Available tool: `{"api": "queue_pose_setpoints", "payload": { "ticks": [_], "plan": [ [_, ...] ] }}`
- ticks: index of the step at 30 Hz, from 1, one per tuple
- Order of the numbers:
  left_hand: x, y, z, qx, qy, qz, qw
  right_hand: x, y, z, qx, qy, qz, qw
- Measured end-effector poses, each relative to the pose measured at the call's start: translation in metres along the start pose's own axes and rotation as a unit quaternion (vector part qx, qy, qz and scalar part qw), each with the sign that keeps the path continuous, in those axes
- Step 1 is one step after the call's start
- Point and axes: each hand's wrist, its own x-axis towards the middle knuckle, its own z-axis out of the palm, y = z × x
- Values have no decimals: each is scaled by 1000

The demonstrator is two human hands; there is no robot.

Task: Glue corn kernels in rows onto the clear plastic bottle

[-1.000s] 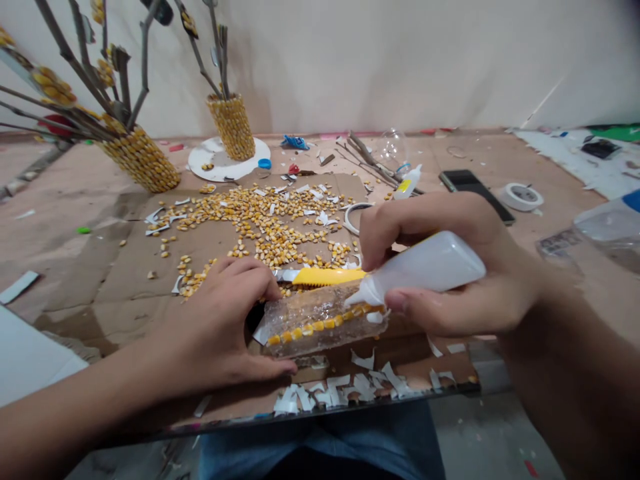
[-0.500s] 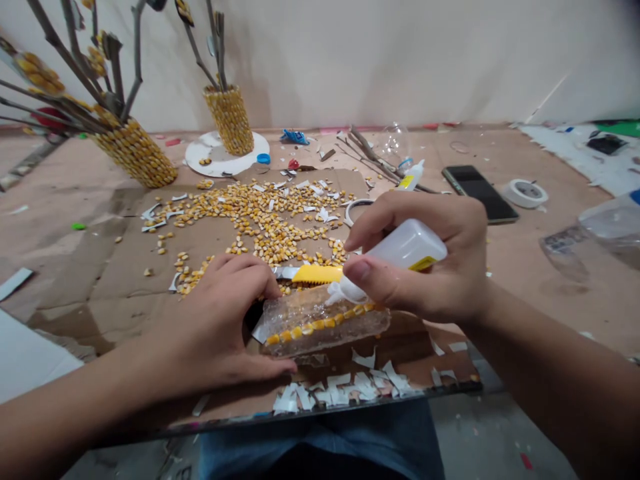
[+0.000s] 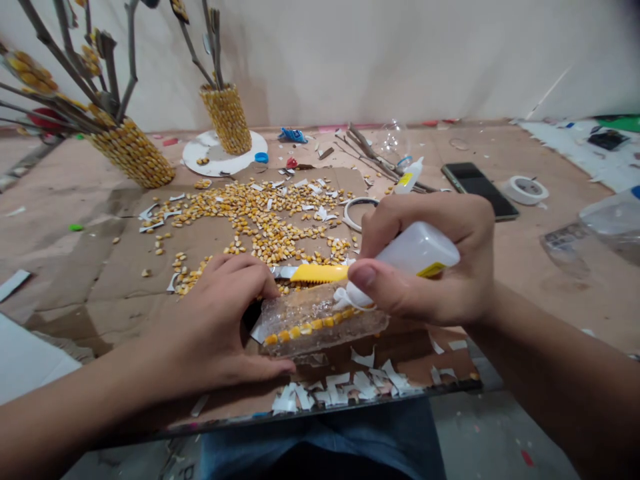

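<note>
A clear plastic bottle piece point(image 3: 325, 327) lies on its side near the table's front edge, with one row of corn kernels point(image 3: 305, 329) along it. My left hand point(image 3: 227, 320) grips its left end, thumb below and fingers above. In my right hand point(image 3: 430, 260) is a white squeeze bottle of glue point(image 3: 417, 248), tilted with its nozzle down at the plastic just above the kernel row. Right behind the plastic piece lies a yellow box cutter point(image 3: 320, 273), its blade toward my left fingers. Loose corn kernels point(image 3: 270, 220) spread over the cardboard beyond.
Two kernel-covered vases point(image 3: 133, 155) with branches stand at the back left, one on a white disc point(image 3: 195, 157). A phone point(image 3: 477, 190), a tape roll point(image 3: 526, 190) and a second glue bottle point(image 3: 410, 175) lie to the right. Paper scraps point(image 3: 340, 388) line the front edge.
My right hand has shifted slightly right with the glue bottle, its nozzle moving along the kernel row. My left hand keeps its grip on the plastic piece.
</note>
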Motion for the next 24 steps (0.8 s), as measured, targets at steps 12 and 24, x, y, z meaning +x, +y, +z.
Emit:
{"api": "queue_pose_setpoints", "payload": {
  "ticks": [12, 24],
  "plan": [
    [0, 13, -6, -25, -2, -35, 999, 3, 2, -6, 21, -42, 23, 999],
    [0, 13, -5, -21, 0, -39, 999, 3, 3, -10, 7, -45, 22, 999]
  ]
}}
